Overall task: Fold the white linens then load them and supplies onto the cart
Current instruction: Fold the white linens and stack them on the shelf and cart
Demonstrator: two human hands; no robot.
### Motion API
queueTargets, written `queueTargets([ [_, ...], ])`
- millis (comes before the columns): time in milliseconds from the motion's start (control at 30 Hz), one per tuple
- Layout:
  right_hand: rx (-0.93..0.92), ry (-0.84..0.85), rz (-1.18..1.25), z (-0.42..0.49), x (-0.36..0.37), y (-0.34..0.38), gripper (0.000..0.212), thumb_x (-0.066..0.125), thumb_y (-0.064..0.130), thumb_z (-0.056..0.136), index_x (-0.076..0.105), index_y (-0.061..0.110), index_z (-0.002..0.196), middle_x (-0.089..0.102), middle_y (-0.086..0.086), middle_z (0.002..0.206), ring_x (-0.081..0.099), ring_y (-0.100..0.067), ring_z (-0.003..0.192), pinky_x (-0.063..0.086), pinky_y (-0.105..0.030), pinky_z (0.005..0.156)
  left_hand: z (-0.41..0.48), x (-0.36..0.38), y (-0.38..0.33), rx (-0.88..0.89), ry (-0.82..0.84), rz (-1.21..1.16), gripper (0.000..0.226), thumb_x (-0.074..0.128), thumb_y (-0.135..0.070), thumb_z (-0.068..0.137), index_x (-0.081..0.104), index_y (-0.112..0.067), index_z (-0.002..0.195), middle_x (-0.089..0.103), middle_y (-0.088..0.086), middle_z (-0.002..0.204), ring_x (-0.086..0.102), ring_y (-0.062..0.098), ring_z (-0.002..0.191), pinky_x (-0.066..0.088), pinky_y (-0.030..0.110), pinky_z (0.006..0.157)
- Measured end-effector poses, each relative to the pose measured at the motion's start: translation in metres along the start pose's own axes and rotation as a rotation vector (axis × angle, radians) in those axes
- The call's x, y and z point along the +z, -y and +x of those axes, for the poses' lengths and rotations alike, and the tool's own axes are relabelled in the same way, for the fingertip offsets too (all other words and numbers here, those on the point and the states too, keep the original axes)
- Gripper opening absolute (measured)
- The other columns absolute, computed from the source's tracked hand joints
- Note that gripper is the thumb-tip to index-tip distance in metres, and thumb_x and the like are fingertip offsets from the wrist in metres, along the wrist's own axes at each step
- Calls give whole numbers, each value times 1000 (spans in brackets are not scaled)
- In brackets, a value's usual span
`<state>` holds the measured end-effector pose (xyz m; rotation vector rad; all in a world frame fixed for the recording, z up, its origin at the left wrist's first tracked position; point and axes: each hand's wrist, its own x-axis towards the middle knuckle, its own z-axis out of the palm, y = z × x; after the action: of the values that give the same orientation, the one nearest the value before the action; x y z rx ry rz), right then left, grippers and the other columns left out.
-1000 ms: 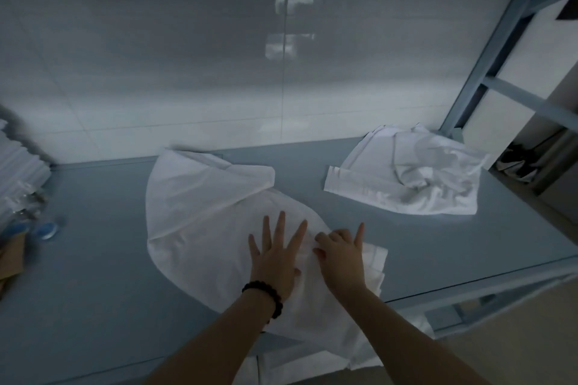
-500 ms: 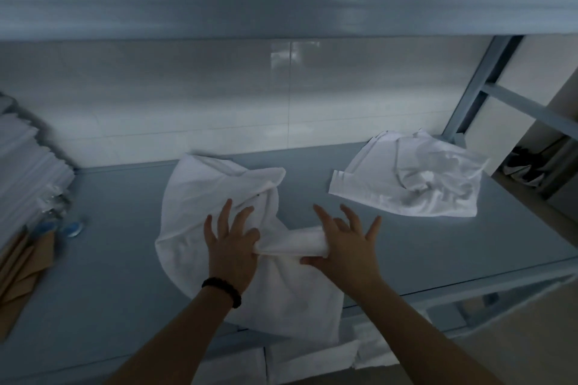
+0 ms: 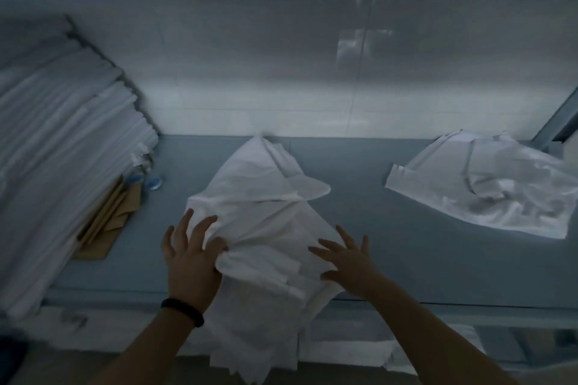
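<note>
Fingers [image 3: 187, 222] of the left hand [image 3: 190, 259] are straight and fanned apart at the left border of the white linen [image 3: 269, 228]. The innermost finger lies where creases gather in the cloth, and the thumb is hidden, so a pinch cannot be confirmed. Fingers [image 3: 344, 236] of the right hand [image 3: 350, 262] are likewise splayed and rest flat on the linen's right border, with the thumb held apart below them. The linen is a thin, matte woven sheet, loosely doubled into an irregular tapering shape. It lies at the centre of the blue-grey shelf surface [image 3: 391, 244], its point toward the wall and its lower part draped over the front edge. A dark bracelet [image 3: 184, 311] circles the left wrist. A second loose linen [image 3: 488, 191], roughly rectangular with a crumpled, slightly glossy middle, lies well apart at the right of the same surface, making two unfolded pieces. One tall stack of folded white linens [image 3: 62, 150] leans at the left, its edges forming parallel ridges. Flat brown paper pieces [image 3: 109, 219] lie against its base, and beside them are two blue-capped items [image 3: 147, 178], too blurred to identify. Smooth, pale, glossy wall tiles [image 3: 281, 72] stand behind the shelf, and more white cloth [image 3: 344, 350] shows below it.
</note>
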<state>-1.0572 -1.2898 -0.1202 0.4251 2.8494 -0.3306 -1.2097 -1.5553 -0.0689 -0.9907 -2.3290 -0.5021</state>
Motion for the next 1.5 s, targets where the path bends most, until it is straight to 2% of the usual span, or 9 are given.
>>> queueTargets([
  [133,-64,60,-201,27,26,18,63,41,56,94,8,51,148,-4,10,161,-24,-25,144,-20,-71,100,-7,-9,11,0,51,57,30,45,-26,80,69,-11,69,64,17,117,43,53,123,29,69,98],
  [433,32,61,-255,31,57,11,55,19,67,93,6,56,145,-1,14,161,-18,-25,146,-39,-65,83,-8,-2,27,98,83,118,30,44,-25,81,68,-12,69,64,16,114,41,48,125,29,68,98],
  [933,167,54,-240,-66,68,-56,54,19,62,96,1,54,146,-5,11,161,-15,-25,147,-28,-68,94,-32,53,-54,293,139,-80,25,46,-19,85,65,-17,68,65,10,116,43,38,126,32,63,101],
  [1067,165,12,-190,-89,71,-51,53,26,60,97,15,50,147,13,8,160,-9,-26,148,-34,-65,92,-47,55,-73,425,159,-222,29,37,-26,98,60,-17,83,62,11,124,41,35,128,37,63,99],
  [1167,180,-292,-107,-82,52,-43,41,58,47,90,60,31,128,62,2,128,36,-28,139,-6,-71,107,-54,56,-75,636,270,-259,19,49,-40,93,55,-23,89,52,11,138,34,33,136,35,60,99],
  [1233,265,-509,-80,-64,37,-47,41,74,41,80,69,18,114,69,-6,113,53,-32,124,16,-73,105,-55,56,-76,763,429,-193,45,54,-72,75,59,-30,91,41,11,148,27,34,141,25,58,106],
  [1300,398,-419,-23,-45,18,-50,56,63,49,86,54,19,133,52,-7,138,32,-30,139,9,-68,109,-54,56,-79,819,526,-165,68,44,-91,63,63,-36,98,31,9,154,22,34,143,17,55,110],
  [1367,454,-293,-37,-25,12,-58,65,49,58,90,37,27,145,28,-1,154,5,-26,147,1,-66,110,-53,55,-87,834,542,-174,70,39,-93,65,66,-40,101,24,5,158,17,32,145,16,54,110],
  [1500,484,-224,30,3,11,-61,46,59,54,85,56,37,128,21,2,157,-8,-25,148,-4,-71,107,-46,54,-98,780,548,-284,57,42,-85,77,64,-47,113,10,-2,161,5,29,148,13,52,111],
])
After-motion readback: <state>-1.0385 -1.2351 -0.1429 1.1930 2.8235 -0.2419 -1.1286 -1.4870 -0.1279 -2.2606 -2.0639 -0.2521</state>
